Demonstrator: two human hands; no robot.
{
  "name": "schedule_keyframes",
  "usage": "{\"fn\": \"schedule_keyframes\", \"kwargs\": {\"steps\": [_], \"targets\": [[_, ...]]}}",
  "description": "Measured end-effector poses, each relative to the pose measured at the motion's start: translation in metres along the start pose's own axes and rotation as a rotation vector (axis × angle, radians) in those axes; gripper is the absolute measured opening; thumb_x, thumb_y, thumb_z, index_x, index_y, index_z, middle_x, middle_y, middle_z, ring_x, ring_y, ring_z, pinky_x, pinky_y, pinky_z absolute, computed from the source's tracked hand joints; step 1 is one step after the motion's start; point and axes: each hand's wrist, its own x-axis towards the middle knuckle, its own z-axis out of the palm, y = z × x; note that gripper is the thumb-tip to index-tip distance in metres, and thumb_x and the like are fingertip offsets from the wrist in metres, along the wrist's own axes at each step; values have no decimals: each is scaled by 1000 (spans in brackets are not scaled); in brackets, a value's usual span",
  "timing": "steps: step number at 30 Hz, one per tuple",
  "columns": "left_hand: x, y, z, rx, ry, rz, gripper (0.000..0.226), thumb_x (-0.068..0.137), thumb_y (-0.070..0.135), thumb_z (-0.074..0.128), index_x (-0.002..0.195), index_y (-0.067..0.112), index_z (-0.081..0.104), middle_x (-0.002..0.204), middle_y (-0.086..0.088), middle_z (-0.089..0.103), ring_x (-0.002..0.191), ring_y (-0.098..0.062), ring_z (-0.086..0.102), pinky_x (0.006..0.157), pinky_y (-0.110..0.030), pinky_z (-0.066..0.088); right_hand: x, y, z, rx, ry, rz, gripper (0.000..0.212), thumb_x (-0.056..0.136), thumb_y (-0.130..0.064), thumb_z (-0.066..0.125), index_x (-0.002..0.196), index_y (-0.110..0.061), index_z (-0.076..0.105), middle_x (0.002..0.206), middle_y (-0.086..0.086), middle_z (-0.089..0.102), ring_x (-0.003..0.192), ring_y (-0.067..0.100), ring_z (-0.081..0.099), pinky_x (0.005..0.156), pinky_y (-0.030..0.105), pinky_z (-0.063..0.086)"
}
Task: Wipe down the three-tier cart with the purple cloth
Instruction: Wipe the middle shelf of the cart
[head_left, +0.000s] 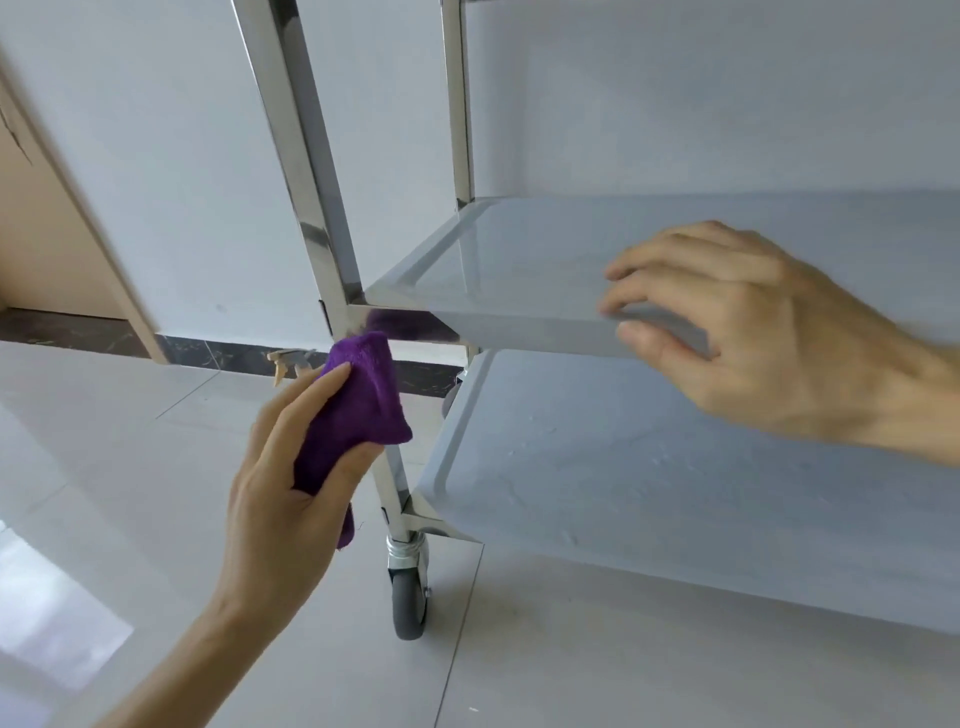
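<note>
While left hand (280, 483) pinched cloth (358, 410) against cart (332, 291) post, gripped middle tray (519, 270) rim with right hand (753, 332); trays bare.

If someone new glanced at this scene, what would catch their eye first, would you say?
The purple cloth, gripped in the left hand against the cart's shiny metal post. Next, the right hand holding the front edge of the grey shelf, then the caster wheel on the floor.
</note>
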Motion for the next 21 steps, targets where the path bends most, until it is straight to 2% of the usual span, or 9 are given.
{"fn": "schedule_keyframes", "kwargs": {"steps": [2,4,5,6,8,11,16,19,21], "targets": [[-3,-3,15,-47,34,-44,58,86,25,68,135,48,47,138,19,46,106,-7,59,75,-23,56,-7,-17,10,-23,27,-112,20,95,-21,55,105,-12,70,118,5,64,112,29,57,90,45,46],[-4,-6,30,-57,76,-119,63,89,19,70,137,52,43,140,17,45,125,-15,50,87,-47,55,-15,-31,22,-19,22,-179,18,95,-15,55,102,-10,71,115,7,65,109,31,59,86,45,47],[-4,-8,38,-68,104,-159,66,90,17,69,138,52,41,140,16,45,129,-16,47,92,-53,52,-19,-37,30,-6,9,-195,18,94,-13,56,101,-9,71,114,7,66,107,31,59,85,44,47],[-3,-9,45,-80,136,-188,68,90,17,69,140,52,38,141,16,44,131,-14,45,98,-53,49,-23,-42,38,12,-11,-200,17,92,-10,57,101,-8,71,113,8,66,106,31,59,85,42,48],[1,-12,58,-92,203,-224,72,88,23,68,144,50,33,144,21,42,135,-8,41,107,-41,43,-31,-50,60,45,-78,-176,18,88,-7,59,102,-8,71,111,8,66,105,30,59,86,38,47],[13,-22,71,-126,274,-266,75,84,27,69,143,52,31,143,27,40,134,-1,40,106,-29,43,-43,-53,99,79,-220,-80,24,90,-13,55,111,-11,66,116,6,63,105,29,57,87,39,46],[34,-51,86,-144,298,-346,75,83,34,70,140,55,26,146,25,41,133,-2,43,110,-39,41,-68,-40,168,137,-493,102,41,99,-30,43,139,-19,44,141,-2,45,127,23,43,102,37,35],[25,-68,102,-121,336,-347,72,85,37,68,139,53,24,151,15,39,137,-6,39,112,-36,38,-83,-34,184,155,-546,128,43,89,-24,64,130,-12,57,132,2,60,119,26,57,97,39,47],[6,-79,113,-130,321,-387,72,87,34,68,139,52,23,152,12,38,138,-8,38,113,-35,37,-93,-32,189,144,-486,121,48,74,-15,79,120,-7,67,123,5,67,111,26,65,92,39,54]]}}
